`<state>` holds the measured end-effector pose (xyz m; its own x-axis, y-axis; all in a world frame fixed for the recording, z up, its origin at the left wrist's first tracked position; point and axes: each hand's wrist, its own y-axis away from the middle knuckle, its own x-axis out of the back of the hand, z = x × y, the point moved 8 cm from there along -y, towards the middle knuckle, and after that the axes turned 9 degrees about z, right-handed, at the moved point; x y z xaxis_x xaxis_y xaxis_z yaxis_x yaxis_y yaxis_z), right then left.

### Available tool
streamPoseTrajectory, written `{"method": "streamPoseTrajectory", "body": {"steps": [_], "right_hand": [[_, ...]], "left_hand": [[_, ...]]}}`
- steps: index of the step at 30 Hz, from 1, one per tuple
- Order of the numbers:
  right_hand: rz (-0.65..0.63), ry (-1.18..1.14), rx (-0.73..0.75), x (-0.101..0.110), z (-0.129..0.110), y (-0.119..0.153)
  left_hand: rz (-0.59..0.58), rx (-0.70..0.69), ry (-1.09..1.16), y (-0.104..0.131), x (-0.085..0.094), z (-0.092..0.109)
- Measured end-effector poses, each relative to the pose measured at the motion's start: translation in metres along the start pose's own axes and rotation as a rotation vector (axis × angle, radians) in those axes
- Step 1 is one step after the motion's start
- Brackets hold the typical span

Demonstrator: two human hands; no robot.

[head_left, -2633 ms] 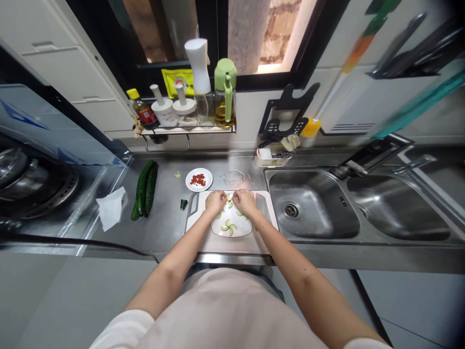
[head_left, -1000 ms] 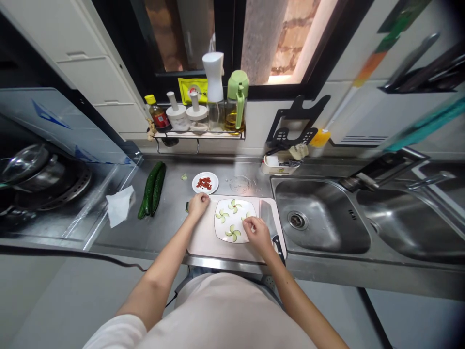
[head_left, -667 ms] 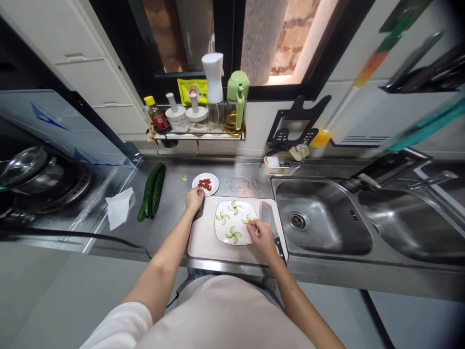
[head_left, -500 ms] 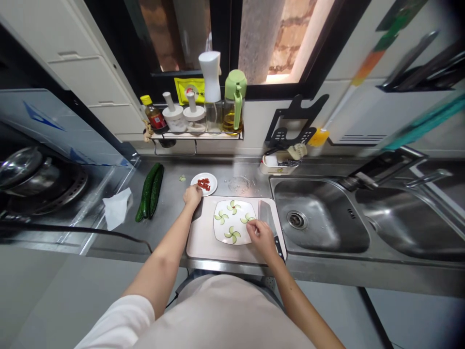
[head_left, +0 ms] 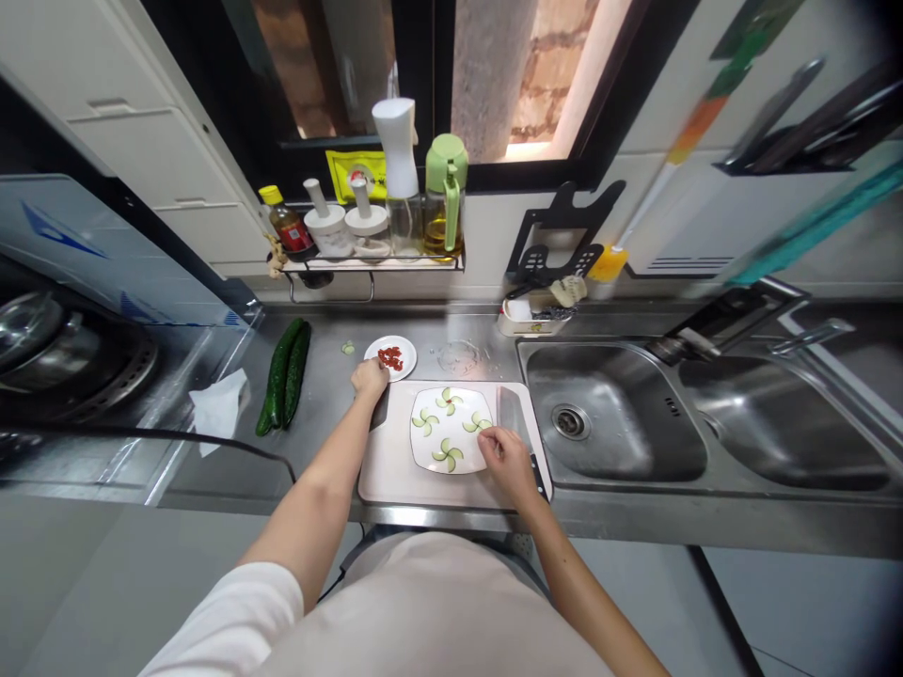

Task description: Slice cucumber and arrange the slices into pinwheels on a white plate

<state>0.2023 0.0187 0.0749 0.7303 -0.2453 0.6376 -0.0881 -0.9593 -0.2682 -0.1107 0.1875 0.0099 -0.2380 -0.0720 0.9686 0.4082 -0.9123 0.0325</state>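
Since the earliest view, both hands have moved off the far pinwheel (head_left: 447, 397): the right hand (head_left: 506, 459) is at the near-right edge of the square plate (head_left: 451, 425), and the left hand (head_left: 371, 378) is at the small plate (head_left: 409, 367).

Right hand: fingers drawn narrow, just beside the right pinwheel (head_left: 478, 423); whether they hold anything cannot be told. The square plate lies to this hand's left on the cutting board (head_left: 388, 475); it is roughly square, with no clear long axis. The knife (head_left: 514, 409) lies partly under the right wrist, long axis near to far, handle toward the person, blade pointing away.

Left hand: fingers gathered at the near-left rim of the small plate, beside the red pieces (head_left: 390, 357); the fingertips are too small to show a held piece. The step in hand appears to be pickup from this plate; the next move calls for a light, narrow pinch.

Left of the left hand, two cucumbers (head_left: 280, 374) lie side by side, long axes near to far, far ends leaning right. Beyond both hands stands the condiment rack (head_left: 373, 264).
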Motion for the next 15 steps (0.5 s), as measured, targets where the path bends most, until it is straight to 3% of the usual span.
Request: {"method": "streamPoseTrajectory", "body": {"steps": [15], "right_hand": [[-0.03,-0.001,0.004,0.0011,-0.0014,0.0031]], "left_hand": [[0.043,0.037,0.056,0.0028,0.003,-0.0029]]}}
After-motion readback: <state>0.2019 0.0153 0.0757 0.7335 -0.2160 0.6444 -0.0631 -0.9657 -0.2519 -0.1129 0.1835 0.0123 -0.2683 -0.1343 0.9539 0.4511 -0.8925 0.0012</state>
